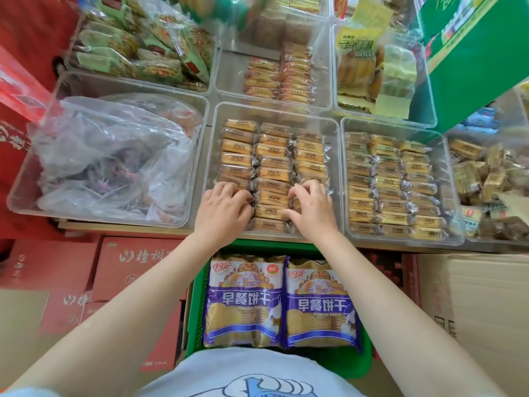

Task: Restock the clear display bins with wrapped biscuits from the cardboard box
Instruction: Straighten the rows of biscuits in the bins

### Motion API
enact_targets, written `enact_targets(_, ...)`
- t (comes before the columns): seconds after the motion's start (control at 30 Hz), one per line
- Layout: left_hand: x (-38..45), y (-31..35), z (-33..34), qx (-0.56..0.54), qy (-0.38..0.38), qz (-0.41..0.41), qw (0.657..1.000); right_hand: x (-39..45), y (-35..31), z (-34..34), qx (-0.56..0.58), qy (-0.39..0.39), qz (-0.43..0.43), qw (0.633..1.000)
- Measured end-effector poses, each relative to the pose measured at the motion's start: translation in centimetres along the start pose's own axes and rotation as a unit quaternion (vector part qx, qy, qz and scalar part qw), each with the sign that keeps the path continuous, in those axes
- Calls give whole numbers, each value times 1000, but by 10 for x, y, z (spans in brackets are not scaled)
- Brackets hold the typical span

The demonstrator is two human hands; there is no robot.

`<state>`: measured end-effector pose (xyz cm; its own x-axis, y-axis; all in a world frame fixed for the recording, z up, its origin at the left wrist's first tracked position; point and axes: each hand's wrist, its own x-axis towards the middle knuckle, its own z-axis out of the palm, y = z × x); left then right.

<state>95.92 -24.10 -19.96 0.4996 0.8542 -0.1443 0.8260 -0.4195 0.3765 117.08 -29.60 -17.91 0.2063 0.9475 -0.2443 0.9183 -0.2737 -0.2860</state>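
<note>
- Left hand (226,207) and right hand (310,209), fingers curled, seemingly grip biscuits (272,173).
- Biscuits fill the middle bin (274,110) at the surface's near edge.

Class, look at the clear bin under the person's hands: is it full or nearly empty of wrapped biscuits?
Nearly full. The middle clear bin holds three packed rows of wrapped biscuits reaching almost wall to wall.

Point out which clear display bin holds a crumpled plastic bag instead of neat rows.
The front-left bin: a crumpled plastic bag fills it, while the other front bins hold wrapped biscuits.
</note>
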Motion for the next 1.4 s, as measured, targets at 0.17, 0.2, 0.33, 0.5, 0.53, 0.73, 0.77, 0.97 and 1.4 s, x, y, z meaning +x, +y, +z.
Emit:
enact_targets(0.17, 23, 22, 5, 0, 2, -100, 995, -21, -6, 6, -25, 47, -17, 998)
enact_targets(0.2, 26, 25, 6, 12, -2, -108, 994, -23, -7, 7, -22, 31, -14, 999)
enact_targets(0.33, 32, 38, 5, 21, -22, -125, 992, -26, -5, 7, 2, -34, 16, 999)
enact_targets(0.5, 32, 33, 4, -2, -8, -140, 990, -33, -5, 4, -14, -46, 3, 999)
enact_targets(0.53, 31, 33, 4, -6, -4, -143, 990, -34, -5, 4, -14, -45, 3, 999)
enact_targets(0.73, 26, 33, -7, 29, 18, -102, 994, -22, -12, 6, 51, 9, 59, 997)
enact_targets(0.77, 23, 33, -9, 53, 33, -74, 995, -18, -14, 6, 47, 15, 68, 996)
enact_targets(0.97, -4, 44, 5, 17, -92, 100, 990, -13, -22, 6, 18, 22, 82, 996)
enact_targets(1.4, 7, 88, 11, -15, -103, 36, 994, -47, 27, -29, -121, -16, 163, 979)
